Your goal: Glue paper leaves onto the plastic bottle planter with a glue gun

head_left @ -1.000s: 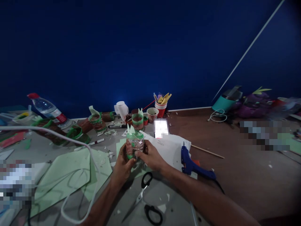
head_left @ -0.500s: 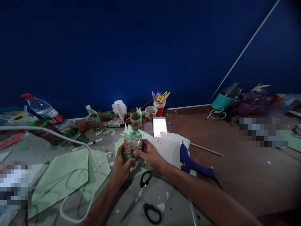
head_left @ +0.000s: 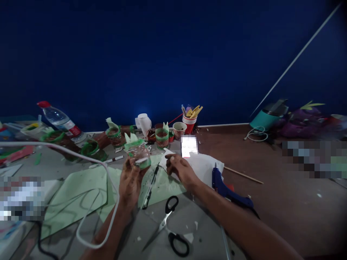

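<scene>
My left hand (head_left: pixel 130 178) is wrapped round a clear jar-like container (head_left: pixel 138 155) with green and reddish-brown colouring and pale green pointed pieces at its top. The container is tilted. To its right, my right hand (head_left: pixel 179 168) hovers over white paper (head_left: pixel 203 169), fingers partly curled and apart, with nothing seen in them. Under the hands lies a light green sheet (head_left: pixel 168 184) with a black pen (head_left: pixel 150 187) on it. Open black-handled scissors (head_left: pixel 164 222) rest on the table nearer to me.
A blue glue gun (head_left: pixel 227 191) and a wooden stick (head_left: pixel 244 174) lie at the right. Similar decorated containers (head_left: pixel 162 137), cups (head_left: pixel 179 129) and a bottle (head_left: pixel 61 121) line the back. A white cable (head_left: pixel 110 231) loops across the left.
My right hand has let go of the container and moved right. My left hand has shifted left with it and tilted it. The pen and more of the green sheet now show.
</scene>
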The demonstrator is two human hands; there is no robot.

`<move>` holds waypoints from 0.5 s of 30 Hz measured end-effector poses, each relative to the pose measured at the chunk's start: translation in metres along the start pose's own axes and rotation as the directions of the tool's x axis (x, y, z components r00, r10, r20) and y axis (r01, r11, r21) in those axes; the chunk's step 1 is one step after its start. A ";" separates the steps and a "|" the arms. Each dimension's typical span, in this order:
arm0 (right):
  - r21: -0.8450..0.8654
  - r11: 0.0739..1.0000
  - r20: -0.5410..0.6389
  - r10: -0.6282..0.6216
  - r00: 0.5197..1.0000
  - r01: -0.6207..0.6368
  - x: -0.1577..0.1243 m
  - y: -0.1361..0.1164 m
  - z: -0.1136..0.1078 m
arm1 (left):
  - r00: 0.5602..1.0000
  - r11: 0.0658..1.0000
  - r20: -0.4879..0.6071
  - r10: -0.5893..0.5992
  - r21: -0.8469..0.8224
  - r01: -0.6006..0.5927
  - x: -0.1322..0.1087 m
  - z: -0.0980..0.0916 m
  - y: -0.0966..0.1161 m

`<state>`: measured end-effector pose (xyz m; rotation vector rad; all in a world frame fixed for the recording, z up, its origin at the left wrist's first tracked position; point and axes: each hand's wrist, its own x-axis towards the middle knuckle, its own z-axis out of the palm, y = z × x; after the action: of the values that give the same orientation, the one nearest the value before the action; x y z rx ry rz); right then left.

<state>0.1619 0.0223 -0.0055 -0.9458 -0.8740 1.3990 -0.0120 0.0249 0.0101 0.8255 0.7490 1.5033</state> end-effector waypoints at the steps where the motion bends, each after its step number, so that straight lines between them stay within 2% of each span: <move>1: -0.106 0.994 -0.045 -0.017 0.999 0.012 0.001 0.002 0.000 | 0.999 0.999 -0.015 0.041 -0.017 -0.041 0.001 0.000 0.002; 4: -0.357 0.934 -0.058 -0.047 0.997 0.023 0.000 0.006 0.000 | 0.992 0.992 -0.050 0.114 -0.054 -0.117 0.004 0.000 0.005; 7: -0.502 0.854 0.061 -0.126 0.990 0.139 -0.006 0.009 0.003 | 0.992 0.991 -0.056 0.114 -0.059 -0.118 0.004 -0.001 0.005; 9: -0.622 0.743 0.170 -0.182 0.969 0.248 -0.011 0.011 0.005 | 0.993 0.992 -0.044 0.110 -0.050 -0.112 0.002 -0.003 0.004; 10: -0.689 0.659 0.235 -0.190 0.953 0.301 -0.013 0.011 0.006 | 0.994 0.993 -0.033 0.107 -0.042 -0.109 0.002 -0.003 0.003; 12: -0.801 0.428 0.386 -0.163 0.908 0.418 -0.017 0.013 0.008 | 0.996 0.995 -0.013 0.094 -0.019 -0.094 0.001 -0.005 0.001; 15: -0.778 0.060 0.623 -0.048 0.781 0.625 -0.021 0.014 0.011 | 0.998 0.998 0.015 0.053 0.024 -0.054 0.000 -0.006 -0.003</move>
<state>0.1463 0.0009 -0.0130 -1.1915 -2.4320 0.3482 -0.0155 0.0249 0.0042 0.8800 0.7410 1.5366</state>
